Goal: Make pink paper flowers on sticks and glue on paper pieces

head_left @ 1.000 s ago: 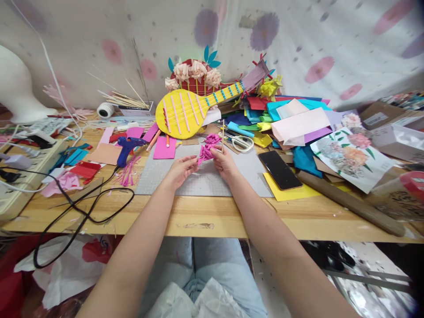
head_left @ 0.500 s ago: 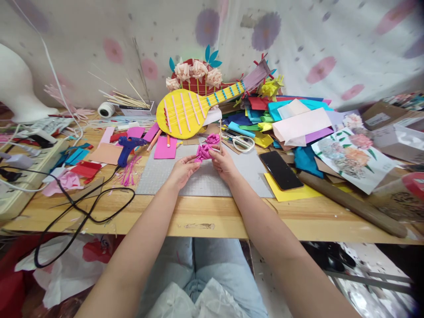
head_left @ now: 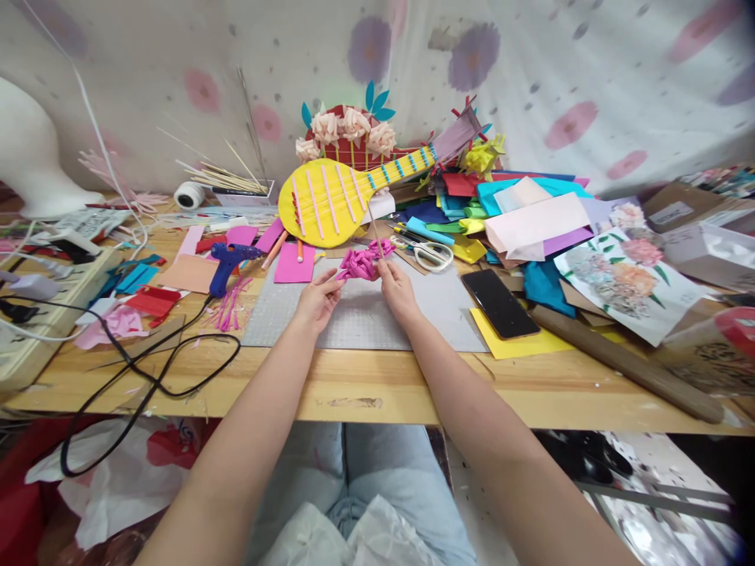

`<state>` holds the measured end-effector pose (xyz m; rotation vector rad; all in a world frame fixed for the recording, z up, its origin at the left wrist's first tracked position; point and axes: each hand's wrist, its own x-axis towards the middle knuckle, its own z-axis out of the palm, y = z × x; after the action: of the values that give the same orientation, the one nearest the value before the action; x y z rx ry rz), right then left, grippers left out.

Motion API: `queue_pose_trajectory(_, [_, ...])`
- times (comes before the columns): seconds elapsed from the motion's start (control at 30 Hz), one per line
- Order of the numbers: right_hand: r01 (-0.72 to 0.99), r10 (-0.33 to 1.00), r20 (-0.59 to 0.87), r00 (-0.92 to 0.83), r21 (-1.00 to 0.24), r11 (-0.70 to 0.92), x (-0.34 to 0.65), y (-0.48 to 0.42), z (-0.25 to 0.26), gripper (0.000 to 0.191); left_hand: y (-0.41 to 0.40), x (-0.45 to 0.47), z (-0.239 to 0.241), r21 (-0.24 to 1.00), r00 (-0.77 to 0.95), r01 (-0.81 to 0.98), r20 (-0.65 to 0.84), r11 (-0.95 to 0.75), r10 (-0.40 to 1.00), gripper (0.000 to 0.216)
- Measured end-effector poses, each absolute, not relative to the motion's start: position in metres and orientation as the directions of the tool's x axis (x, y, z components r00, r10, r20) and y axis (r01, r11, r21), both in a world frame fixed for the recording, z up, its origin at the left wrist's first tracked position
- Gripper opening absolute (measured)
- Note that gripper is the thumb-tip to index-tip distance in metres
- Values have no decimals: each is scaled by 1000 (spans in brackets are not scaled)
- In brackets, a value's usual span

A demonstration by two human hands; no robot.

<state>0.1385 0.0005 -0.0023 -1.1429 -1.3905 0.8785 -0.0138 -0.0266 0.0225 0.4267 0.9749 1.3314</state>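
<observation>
Over the grey cutting mat (head_left: pixel 295 322), my left hand (head_left: pixel 319 303) pinches the left end of a crumpled magenta paper flower (head_left: pixel 359 266). My right hand (head_left: pixel 399 291) is closed at the flower's right side, gripping a thin wooden stick (head_left: pixel 375 228) that rises tilted to the left. Whether those fingers also hold the paper I cannot tell. More magenta paper (head_left: pixel 386 247) shows just behind, partly covered by the stick.
A yellow paper lute (head_left: pixel 323 200) lies behind the mat. The blue glue gun (head_left: pixel 224 267) and its black cord (head_left: pixel 177 381) are at left. White-handled scissors (head_left: pixel 433 255), a phone (head_left: pixel 500 303) and a wooden rod (head_left: pixel 625 362) lie to the right.
My left hand has moved slightly left, drawing the magenta paper wider. The stick has gone from upright to leaning left, and my right hand has turned with it.
</observation>
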Motion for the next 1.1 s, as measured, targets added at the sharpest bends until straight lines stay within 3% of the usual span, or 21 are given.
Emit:
queue_pose_trajectory(0.2, [190, 939, 327, 105, -933, 304, 140, -1, 0, 37, -29, -15, 26, 688, 92, -642, -370, 339, 925, 19])
queue_pose_trajectory(0.57, [182, 973, 229, 15, -958, 222, 140, 2, -4, 30, -33, -14, 26, 733, 121, -607, -296, 307, 947, 20])
queue_pose_trajectory(1.1, [59, 986, 160, -44, -985, 162, 137, -1, -3, 35, -30, -14, 19, 752, 122, -558, -345, 352, 931, 15])
